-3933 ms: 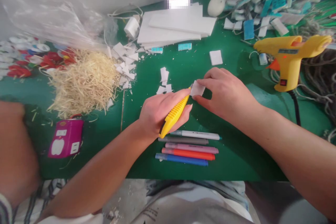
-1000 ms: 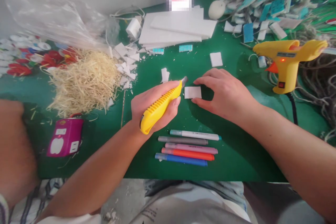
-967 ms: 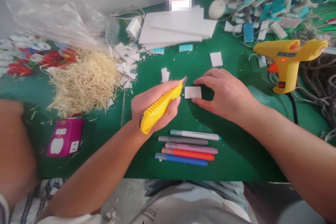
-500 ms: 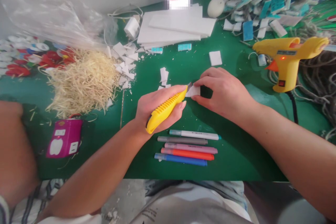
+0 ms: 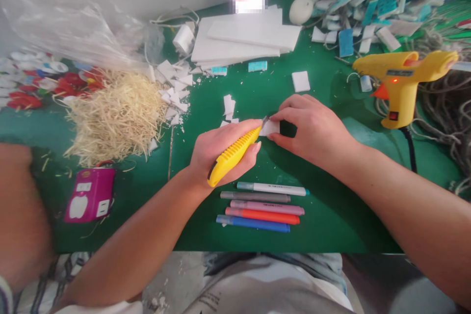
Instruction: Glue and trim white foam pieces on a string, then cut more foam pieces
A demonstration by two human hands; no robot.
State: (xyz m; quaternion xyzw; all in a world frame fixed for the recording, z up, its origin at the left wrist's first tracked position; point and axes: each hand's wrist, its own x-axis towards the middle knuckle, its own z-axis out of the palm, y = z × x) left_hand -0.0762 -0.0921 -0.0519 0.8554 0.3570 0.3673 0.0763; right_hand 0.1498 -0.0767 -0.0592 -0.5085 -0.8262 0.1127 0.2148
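Observation:
My left hand (image 5: 209,149) is wrapped around a yellow utility knife (image 5: 235,156), its blade pointing up and to the right. The blade meets a small white foam piece (image 5: 270,128) on the table. Thumb and fingers of my right hand (image 5: 309,122) pinch that piece at its right side; the fingertips partly hide it. Left of the blade lie small white offcuts (image 5: 229,105). A white foam square (image 5: 300,81) rests beyond my right hand. Several markers (image 5: 263,209) lie side by side nearer my body.
A yellow hot glue gun (image 5: 401,86), its light lit, stands at right before rope (image 5: 445,117). White foam sheets (image 5: 243,41) are stacked at the back. Dry straw (image 5: 117,113), white scraps (image 5: 174,88) and a magenta box (image 5: 90,195) lie left. Another person's arm (image 5: 24,216) shows at far left.
The knife handle has tilted slightly in my left hand, its rear end shifting a little right. My right hand keeps its pinch on the foam piece. The whole view has drifted very slightly.

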